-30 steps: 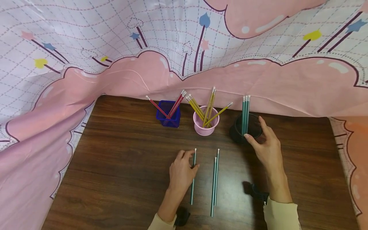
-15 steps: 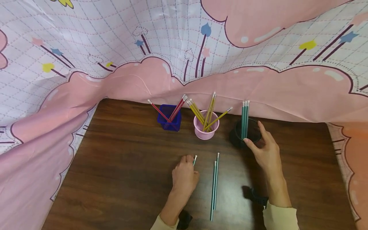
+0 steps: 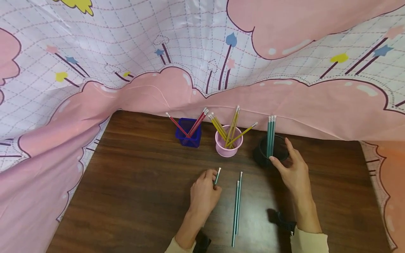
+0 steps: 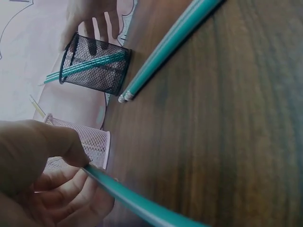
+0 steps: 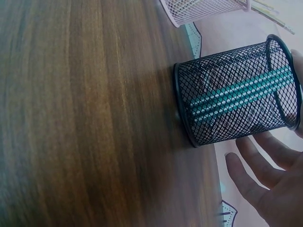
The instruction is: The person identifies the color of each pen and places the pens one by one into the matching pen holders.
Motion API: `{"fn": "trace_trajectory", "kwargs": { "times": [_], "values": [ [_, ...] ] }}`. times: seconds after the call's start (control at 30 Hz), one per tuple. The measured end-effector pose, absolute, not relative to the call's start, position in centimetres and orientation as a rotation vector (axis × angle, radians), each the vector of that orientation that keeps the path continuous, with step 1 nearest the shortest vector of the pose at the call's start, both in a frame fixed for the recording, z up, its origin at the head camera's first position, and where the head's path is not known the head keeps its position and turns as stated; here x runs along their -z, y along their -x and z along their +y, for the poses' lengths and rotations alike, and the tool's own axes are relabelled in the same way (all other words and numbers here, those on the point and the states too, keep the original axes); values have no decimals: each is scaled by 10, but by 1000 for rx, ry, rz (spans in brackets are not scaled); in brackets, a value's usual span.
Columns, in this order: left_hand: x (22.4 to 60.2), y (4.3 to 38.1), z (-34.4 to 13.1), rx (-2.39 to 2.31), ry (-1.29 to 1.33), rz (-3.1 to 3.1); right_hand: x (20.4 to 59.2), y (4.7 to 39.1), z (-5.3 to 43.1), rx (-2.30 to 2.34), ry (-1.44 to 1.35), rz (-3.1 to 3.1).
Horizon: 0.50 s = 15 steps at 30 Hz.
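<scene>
My left hand (image 3: 204, 196) pinches a green pencil (image 3: 217, 177) between thumb and fingers, its white eraser end pointing away from me. The left wrist view shows the shaft (image 4: 137, 203) slanting above the wooden table. Two more green pencils (image 3: 236, 211) lie side by side to the right of that hand. At the back right, my right hand (image 3: 295, 172) holds the rim of a black mesh pencil cup (image 3: 261, 157), thumb in front and forefinger at the far right. Three green pencils (image 3: 271, 135) stand inside it. Its other fingers (image 5: 258, 163) lie along the mesh.
Left of the black cup stands a pink mesh cup (image 3: 226, 152) with several yellow pencils (image 3: 234, 123). Farther left, a square blue basket (image 3: 191, 142) holds red pencils (image 3: 197, 123). A patterned pink and white cloth (image 3: 142, 88) hangs behind the table (image 3: 133, 182).
My left hand has closed around the left green pencil, and the pencil now tilts with its eraser end to the right. My right hand stays at the black cup. The head view has shifted slightly.
</scene>
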<state>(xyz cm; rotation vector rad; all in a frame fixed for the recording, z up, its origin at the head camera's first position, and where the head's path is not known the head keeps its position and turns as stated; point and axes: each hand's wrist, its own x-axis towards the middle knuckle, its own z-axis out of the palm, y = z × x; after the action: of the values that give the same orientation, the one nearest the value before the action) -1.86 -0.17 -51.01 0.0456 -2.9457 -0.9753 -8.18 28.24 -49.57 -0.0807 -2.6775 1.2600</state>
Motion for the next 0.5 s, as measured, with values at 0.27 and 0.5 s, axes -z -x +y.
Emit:
{"fn": "trace_trajectory", "kwargs": {
  "times": [0.27, 0.5],
  "values": [
    [503, 29, -4, 1147, 47, -2824, 496, 82, 282, -1250, 101, -2676],
    [498, 34, -6, 1270, 76, -2764, 498, 84, 279, -1283, 79, -2644]
  ]
}}
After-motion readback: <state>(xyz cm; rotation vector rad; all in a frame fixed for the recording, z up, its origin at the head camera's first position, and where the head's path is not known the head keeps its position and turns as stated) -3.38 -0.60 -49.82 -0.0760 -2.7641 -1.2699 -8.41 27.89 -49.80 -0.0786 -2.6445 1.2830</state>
